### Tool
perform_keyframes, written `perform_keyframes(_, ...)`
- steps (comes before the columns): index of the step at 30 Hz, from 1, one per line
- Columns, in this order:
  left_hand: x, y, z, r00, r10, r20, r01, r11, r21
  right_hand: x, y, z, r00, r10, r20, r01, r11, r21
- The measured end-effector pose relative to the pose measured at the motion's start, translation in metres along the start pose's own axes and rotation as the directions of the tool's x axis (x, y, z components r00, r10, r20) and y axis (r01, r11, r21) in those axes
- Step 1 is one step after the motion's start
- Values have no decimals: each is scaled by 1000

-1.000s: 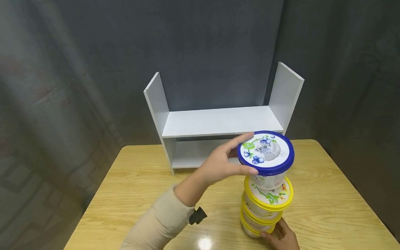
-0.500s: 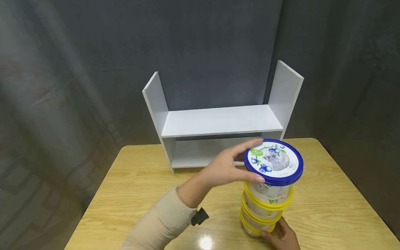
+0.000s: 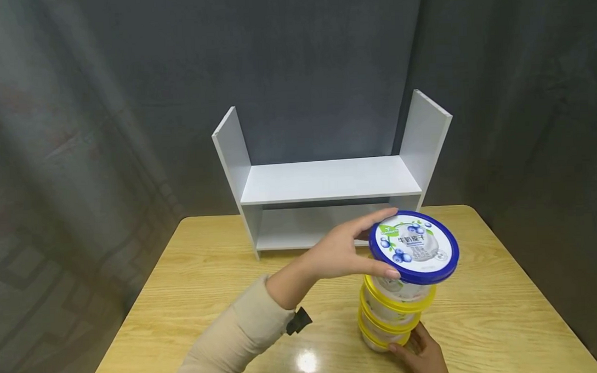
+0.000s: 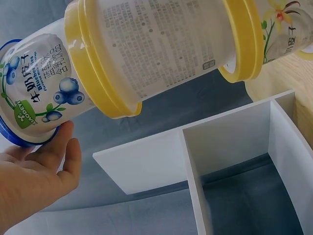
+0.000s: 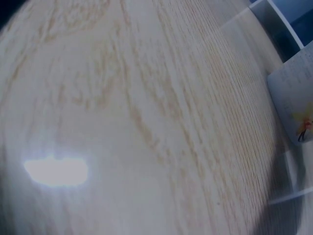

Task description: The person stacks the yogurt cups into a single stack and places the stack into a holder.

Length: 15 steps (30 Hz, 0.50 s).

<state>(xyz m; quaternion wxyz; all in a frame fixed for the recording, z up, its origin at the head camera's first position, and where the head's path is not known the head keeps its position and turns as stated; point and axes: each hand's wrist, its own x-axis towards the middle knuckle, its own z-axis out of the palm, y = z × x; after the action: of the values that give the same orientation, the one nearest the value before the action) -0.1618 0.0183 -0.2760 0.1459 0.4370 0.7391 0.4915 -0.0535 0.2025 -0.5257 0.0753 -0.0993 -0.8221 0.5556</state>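
A round ice cream tub with a blue lid and blueberry print (image 3: 414, 244) sits on top of a stack of yellow-lidded tubs (image 3: 394, 317). My left hand (image 3: 347, 253) grips its lid from the left, thumb on the near side, fingers on the far side. In the left wrist view, the base of the blueberry tub (image 4: 44, 81) meets the yellow lid (image 4: 95, 63) beneath it, and the left hand (image 4: 44, 169) is at the blue rim. Low on the stack, my right hand (image 3: 423, 355) holds the bottom tub; its far fingers are hidden.
A white two-tier shelf (image 3: 330, 180) with upright side panels stands at the back of the wooden table (image 3: 208, 299). Grey curtains (image 3: 319, 70) hang behind and at both sides. In the right wrist view, part of a tub (image 5: 293, 93) shows at the right edge.
The left hand has brought the blueberry tub down and to the right, over the top yellow lid, moving only slightly in the last half second. The right hand has stayed at the bottom tub.
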Motion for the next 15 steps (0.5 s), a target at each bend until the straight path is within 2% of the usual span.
perform_keyframes(7,1,0,-1,1000,-5,1,5,999,48,2,3,2,1000,9,0,-9,1000,1)
perform_keyframes(13,-1,1,-1,1000,-24,13,23,998,58,3,-2,2,999,43,14,-43,997,-59)
perform_keyframes(15,-1,1,-2,1000,-14,7,13,998,57,3,-3,3,999,47,14,-46,996,-70)
